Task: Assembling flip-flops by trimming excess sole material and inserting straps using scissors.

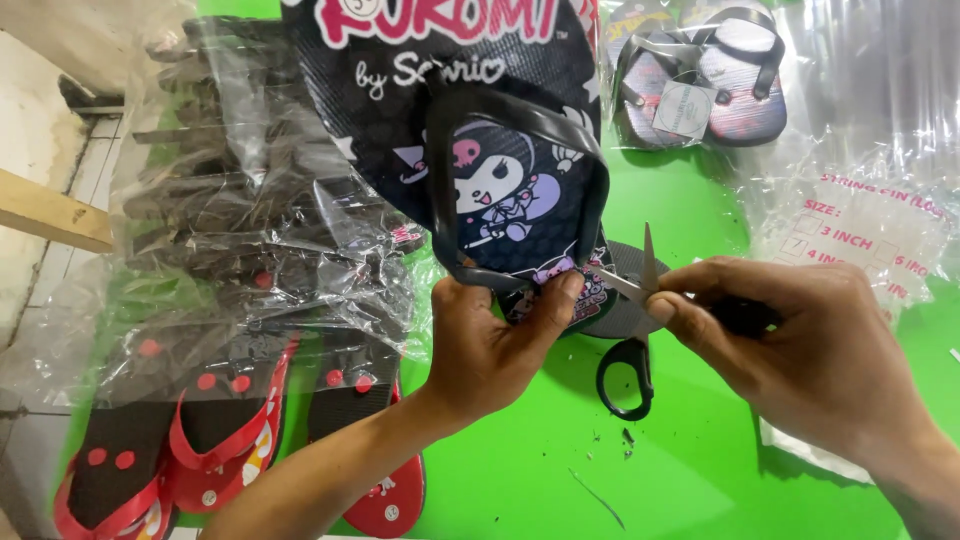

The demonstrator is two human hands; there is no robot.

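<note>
A black cartoon-print flip-flop (500, 190) is pinched at its heel by the left hand (490, 340); open scissors (635, 320) are gripped by the right hand (810, 350); trimming seems underway; a steady, close snip is called for.

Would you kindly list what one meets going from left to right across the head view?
Red-strapped black flip-flops → left hand gripping black cartoon-printed flip-flop → black-handled scissors → right hand → clear printed plastic bag.

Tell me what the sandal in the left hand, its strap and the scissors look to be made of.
Sandal: probably foam rubber, matte, with a fine grid texture under the printed cartoon. Strap: smooth, slightly glossy black, likely moulded rubber or soft plastic. Scissors: bright bare metal blades, and a shiny black handle loop that looks like plastic.
</note>
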